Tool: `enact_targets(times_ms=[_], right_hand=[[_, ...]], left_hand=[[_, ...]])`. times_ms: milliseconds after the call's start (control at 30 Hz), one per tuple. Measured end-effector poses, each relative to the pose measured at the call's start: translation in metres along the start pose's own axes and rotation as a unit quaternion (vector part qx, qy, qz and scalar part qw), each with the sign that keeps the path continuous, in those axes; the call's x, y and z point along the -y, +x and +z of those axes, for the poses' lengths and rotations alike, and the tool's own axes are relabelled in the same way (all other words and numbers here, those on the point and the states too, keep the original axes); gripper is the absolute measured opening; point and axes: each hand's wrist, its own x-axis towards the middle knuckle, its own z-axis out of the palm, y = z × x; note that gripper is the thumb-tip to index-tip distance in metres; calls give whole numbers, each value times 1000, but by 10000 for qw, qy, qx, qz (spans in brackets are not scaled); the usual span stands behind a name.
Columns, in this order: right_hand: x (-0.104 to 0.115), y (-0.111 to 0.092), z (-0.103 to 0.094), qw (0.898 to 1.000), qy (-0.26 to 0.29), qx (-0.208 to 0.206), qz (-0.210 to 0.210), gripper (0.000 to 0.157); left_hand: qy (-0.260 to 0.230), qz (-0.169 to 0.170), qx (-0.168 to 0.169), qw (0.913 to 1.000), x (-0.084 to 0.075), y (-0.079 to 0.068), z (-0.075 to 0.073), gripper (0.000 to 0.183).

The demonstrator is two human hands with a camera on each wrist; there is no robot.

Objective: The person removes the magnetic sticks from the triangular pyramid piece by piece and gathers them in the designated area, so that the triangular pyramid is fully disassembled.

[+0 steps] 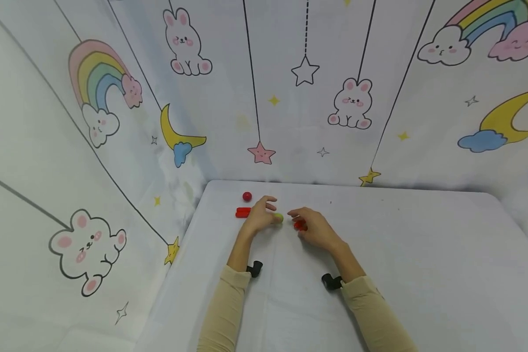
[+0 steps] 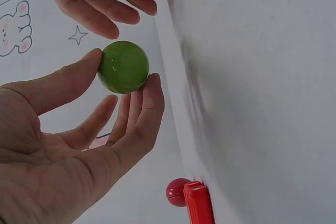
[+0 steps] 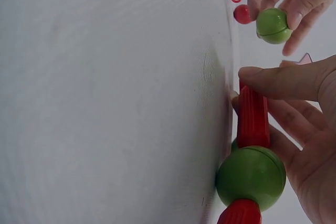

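Left hand (image 1: pixel 260 215) pinches a loose green ball (image 2: pixel 123 67) at 3 o'clock (head view); right hand (image 1: pixel 318 230) pinches a red rod (image 3: pixel 253 116) at 9 o'clock. Both seem light, stiff; the ball, likely slippery, needs pinching across its equator.

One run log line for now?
left hand: pinches green ball | right hand: holds red rod joined to second green ball | table: red ball, two red rods

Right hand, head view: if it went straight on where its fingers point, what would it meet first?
Probably the green ball pinched by the left hand, though depth is unclear.
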Motion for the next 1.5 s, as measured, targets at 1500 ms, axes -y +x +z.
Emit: enact_targets(times_ms=[1500], right_hand=[[4,-5,-7,9971,-72,-125,750,57]], left_hand=[[11,440,-1351,9899,3,56,-19,55]])
